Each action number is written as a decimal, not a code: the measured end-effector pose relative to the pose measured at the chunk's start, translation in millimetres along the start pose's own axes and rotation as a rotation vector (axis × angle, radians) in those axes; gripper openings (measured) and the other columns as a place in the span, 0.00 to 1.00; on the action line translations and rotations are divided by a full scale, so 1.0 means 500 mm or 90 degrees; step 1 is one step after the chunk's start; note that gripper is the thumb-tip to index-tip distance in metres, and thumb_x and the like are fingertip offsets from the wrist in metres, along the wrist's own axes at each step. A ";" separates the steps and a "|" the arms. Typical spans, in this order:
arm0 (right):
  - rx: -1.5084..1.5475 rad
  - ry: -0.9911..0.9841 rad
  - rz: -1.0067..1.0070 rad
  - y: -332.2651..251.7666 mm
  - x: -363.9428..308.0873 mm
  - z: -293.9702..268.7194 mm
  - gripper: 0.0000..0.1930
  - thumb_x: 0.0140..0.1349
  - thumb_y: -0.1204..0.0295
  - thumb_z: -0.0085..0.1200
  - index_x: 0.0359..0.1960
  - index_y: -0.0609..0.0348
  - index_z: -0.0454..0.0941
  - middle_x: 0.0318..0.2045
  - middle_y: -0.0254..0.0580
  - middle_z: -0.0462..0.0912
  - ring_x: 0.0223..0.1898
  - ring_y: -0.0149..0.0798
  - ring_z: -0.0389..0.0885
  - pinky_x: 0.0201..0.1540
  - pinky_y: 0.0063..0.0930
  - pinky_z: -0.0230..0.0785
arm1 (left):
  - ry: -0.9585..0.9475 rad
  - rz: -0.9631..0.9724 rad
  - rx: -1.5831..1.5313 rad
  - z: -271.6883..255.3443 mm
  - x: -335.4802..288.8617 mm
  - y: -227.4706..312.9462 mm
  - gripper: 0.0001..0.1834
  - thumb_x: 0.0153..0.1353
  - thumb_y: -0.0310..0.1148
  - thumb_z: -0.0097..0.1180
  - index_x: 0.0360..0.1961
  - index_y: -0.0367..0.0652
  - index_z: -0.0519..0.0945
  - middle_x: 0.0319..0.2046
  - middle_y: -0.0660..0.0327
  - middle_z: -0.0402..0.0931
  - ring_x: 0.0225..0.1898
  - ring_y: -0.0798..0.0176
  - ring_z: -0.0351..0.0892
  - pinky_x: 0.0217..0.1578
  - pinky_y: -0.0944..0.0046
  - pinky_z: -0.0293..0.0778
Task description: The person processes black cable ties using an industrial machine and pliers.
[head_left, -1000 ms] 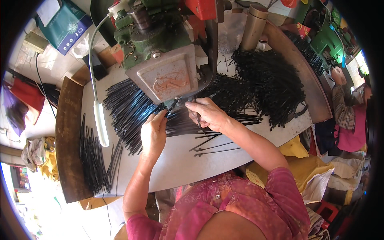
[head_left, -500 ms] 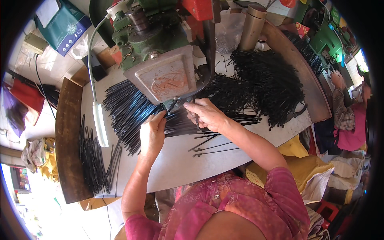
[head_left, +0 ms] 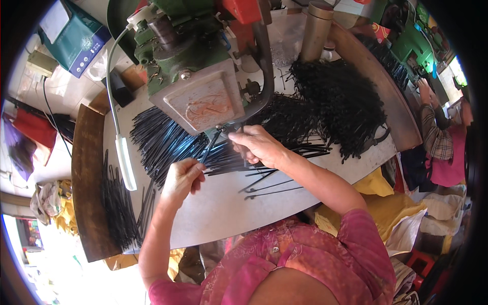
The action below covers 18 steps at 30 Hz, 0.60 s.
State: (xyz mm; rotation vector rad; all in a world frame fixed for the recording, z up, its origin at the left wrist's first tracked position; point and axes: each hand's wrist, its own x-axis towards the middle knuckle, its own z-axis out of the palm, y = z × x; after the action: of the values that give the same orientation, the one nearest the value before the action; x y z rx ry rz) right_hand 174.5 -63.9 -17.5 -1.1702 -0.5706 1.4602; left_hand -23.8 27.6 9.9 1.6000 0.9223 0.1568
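A thin black rod (head_left: pixel 211 146) slants down from beneath the green machine (head_left: pixel 203 101) with its worn metal front plate. My left hand (head_left: pixel 181 179) pinches its near end between thumb and fingers. Close to the rod's far end, my right hand (head_left: pixel 260 146) curls round a short grey metal handle (head_left: pixel 244 152) under the machine head; the fingers partly cover it. Behind and below both hands lies a wide pile of black rods (head_left: pixel 162 140), their lengths mostly side by side. The exact spot where the held rod meets the machine is too small to tell.
A wooden rim (head_left: pixel 90 188) edges the pale table (head_left: pixel 213 213). A second heap of black rods (head_left: pixel 338 109) lies right, beside a metal flask (head_left: pixel 316 33). A lamp (head_left: pixel 125 161) hangs left on a bent stem. Another person (head_left: pixel 441 140) works at far right.
My left hand has drawn back toward me and to the left, and more of the rod shows between it and the machine. My right hand stays at the handle.
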 end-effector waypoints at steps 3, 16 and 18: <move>-0.074 0.001 -0.013 0.008 -0.001 0.017 0.14 0.56 0.61 0.52 0.28 0.60 0.68 0.22 0.33 0.70 0.15 0.22 0.67 0.12 0.12 0.60 | -0.059 -0.062 -0.148 0.041 -0.020 0.013 0.09 0.59 0.31 0.47 0.28 0.35 0.72 0.18 0.61 0.71 0.13 0.72 0.68 0.11 0.75 0.62; 0.252 0.084 -0.103 -0.019 0.012 -0.055 0.10 0.55 0.75 0.49 0.35 0.72 0.71 0.34 0.52 0.77 0.34 0.44 0.79 0.35 0.29 0.76 | 0.280 0.422 0.281 0.146 -0.026 0.023 0.25 0.45 0.25 0.58 0.47 0.34 0.67 0.42 0.51 0.67 0.42 0.55 0.69 0.40 0.62 0.66; 0.258 0.102 -0.115 -0.020 0.013 -0.054 0.10 0.55 0.75 0.49 0.35 0.71 0.71 0.34 0.52 0.77 0.34 0.44 0.79 0.35 0.29 0.76 | 0.121 0.173 -0.130 0.155 -0.006 0.009 0.15 0.52 0.29 0.54 0.40 0.32 0.72 0.28 0.57 0.74 0.30 0.66 0.74 0.29 0.72 0.69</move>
State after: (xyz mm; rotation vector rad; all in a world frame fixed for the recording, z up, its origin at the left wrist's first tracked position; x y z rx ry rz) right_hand 203.7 -62.0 -21.8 -0.8806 -0.2463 1.2414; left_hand 20.4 -34.0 -5.9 1.5312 0.8007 0.5832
